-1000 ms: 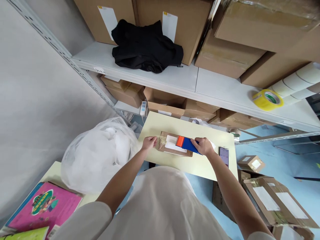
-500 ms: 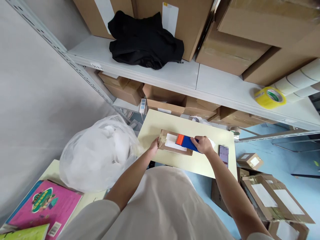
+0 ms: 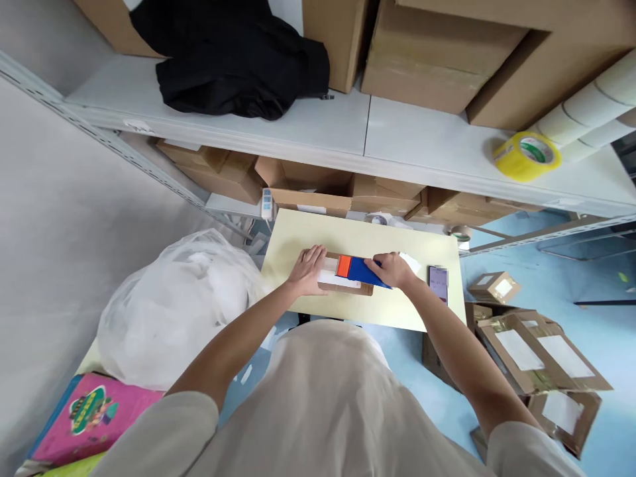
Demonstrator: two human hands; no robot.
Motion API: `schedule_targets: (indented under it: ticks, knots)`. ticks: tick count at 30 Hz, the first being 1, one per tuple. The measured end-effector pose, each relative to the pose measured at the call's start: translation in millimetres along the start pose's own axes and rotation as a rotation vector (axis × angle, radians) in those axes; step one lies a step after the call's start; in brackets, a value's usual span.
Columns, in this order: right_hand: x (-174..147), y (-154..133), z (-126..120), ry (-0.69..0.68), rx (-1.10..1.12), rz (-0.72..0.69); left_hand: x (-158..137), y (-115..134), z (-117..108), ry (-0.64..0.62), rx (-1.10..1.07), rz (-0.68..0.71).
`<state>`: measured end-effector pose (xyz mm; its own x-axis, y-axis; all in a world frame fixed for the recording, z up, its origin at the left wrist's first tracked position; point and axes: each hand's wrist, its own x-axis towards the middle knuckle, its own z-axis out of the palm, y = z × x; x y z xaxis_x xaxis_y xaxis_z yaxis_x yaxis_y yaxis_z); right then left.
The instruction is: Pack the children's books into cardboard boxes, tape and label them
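A small cardboard box (image 3: 342, 289) with a white label lies on the pale yellow table. My left hand (image 3: 308, 270) grips its left end, the fingers over the top and far side. In my right hand (image 3: 392, 270) is a flat blue piece with an orange end (image 3: 365, 271); I cannot make out its exact kind. The fingers close round its right part, while the orange end rests over or just above the box's label. A white paper (image 3: 411, 262) lies beside my right hand, and a phone (image 3: 438, 283) is further right on the table.
The table (image 3: 278, 245) stands before a grey shelf (image 3: 328, 136) holding cartons (image 3: 422, 63), black clothing (image 3: 238, 66) and yellow tape (image 3: 527, 156). A bulging white plastic bag (image 3: 169, 311) is at left, above a pink package (image 3: 94, 417). Boxes (image 3: 541, 351) are stacked on the floor at right.
My left hand has moved from the box's left end face up over its top and far side. The right hand still holds the blue-and-orange piece. The camera view has shifted.
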<state>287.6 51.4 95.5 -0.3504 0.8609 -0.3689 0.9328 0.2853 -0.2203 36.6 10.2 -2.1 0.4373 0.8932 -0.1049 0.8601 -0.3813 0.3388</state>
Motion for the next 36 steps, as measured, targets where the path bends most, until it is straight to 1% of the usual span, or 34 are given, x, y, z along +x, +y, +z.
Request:
schedule_targets:
  ticks: [2,5,8,10,11,13,15,17,19,20,22,26,28,30,34,36]
  knots:
    - [-3.3,16.2,-1.1,-0.015,-0.002,0.0,-2.1,-0.3,0.8,0.003,-0.011,-0.012]
    - [-17.9,65.3,5.4,-0.008,0.004,0.012,-3.5,0.7,-0.7,-0.012,-0.003,-0.025]
    - [-34.5,119.5,23.2,0.004,0.011,0.07,-0.7,4.3,-1.8,-0.028,0.019,-0.024]
    - [-38.1,139.7,37.3,-0.003,0.022,0.089,1.5,5.6,-2.3,-0.037,0.039,-0.018]
    - [-36.7,142.9,43.5,-0.009,0.024,0.094,2.0,5.0,-2.8,-0.044,0.051,-0.011]
    - [-28.5,137.6,52.4,-0.019,0.021,0.092,0.8,-0.6,-5.6,-0.065,0.08,0.005]
    - [-15.8,122.9,55.9,-0.019,0.017,0.087,-3.4,-11.5,-10.7,-0.084,0.109,0.006]
    - [-2.0,105.9,55.9,-0.013,0.021,0.087,-8.1,-23.5,-16.7,-0.085,0.14,-0.029]
    - [10.6,91.4,55.6,-0.014,0.035,0.1,-9.1,-28.8,-20.7,-0.081,0.166,-0.069]
    - [15.9,85.6,56.2,-0.02,0.044,0.105,-7.1,-26.8,-20.9,-0.087,0.174,-0.076]
    - [24.2,77.1,59.0,-0.042,0.065,0.106,2.7,-12.2,-17.5,-0.117,0.176,-0.048]
    - [29.5,71.7,67.3,-0.072,0.113,0.09,32.9,37.5,-3.1,-0.176,0.156,0.121]
    - [26.6,74.6,70.4,-0.069,0.141,0.09,43.2,54.4,1.3,-0.187,0.147,0.174]
    - [20.0,81.5,72.5,-0.061,0.179,0.077,47.4,60.5,2.5,-0.189,0.139,0.178]
    - [-1.5,106.5,75.1,-0.049,0.241,0.02,45.8,56.4,1.3,-0.195,0.136,0.171]
    - [-11.6,117.3,74.5,-0.058,0.228,0.026,44.5,54.8,1.0,-0.198,0.135,0.185]
